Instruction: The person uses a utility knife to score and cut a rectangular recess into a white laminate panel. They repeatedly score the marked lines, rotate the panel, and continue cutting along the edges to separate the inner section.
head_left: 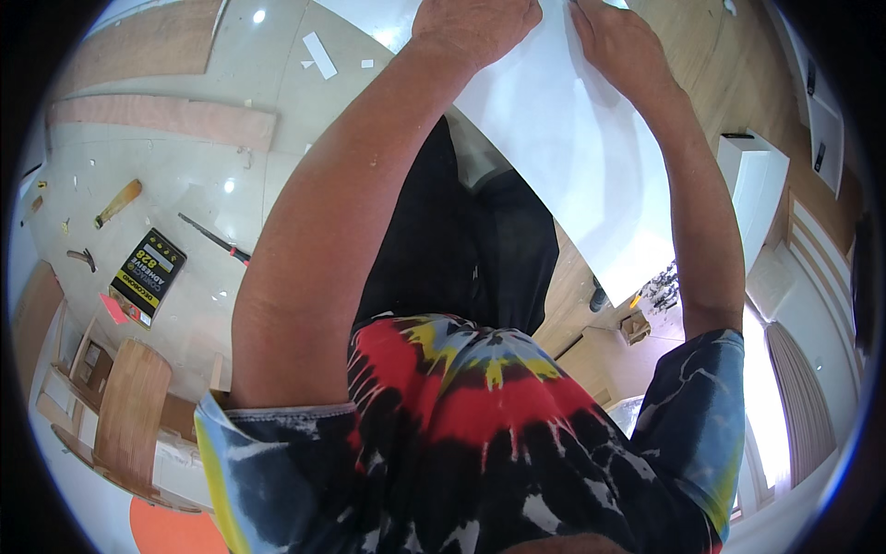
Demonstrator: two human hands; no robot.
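Note:
A large glossy white sheet (554,129) spreads in front of me, beyond my dark trousers. Both my arms reach forward to its upper part. My left hand (475,30) is over the sheet's left side at the picture's top edge, with its fingers curled closed. Just across from it, my right hand (624,42) rests on the sheet with fingers bent together toward the left hand. The top edge cuts off part of both hands, so whatever they hold does not show.
On the tiled floor to the left lie a thin wooden strip (166,116), a wood-handled tool (118,203), a black-and-yellow can (148,277), a saw-like blade (212,236) and white offcuts (320,55). A white box-shaped unit (752,189) stands at right, near a brown paper bag (635,328).

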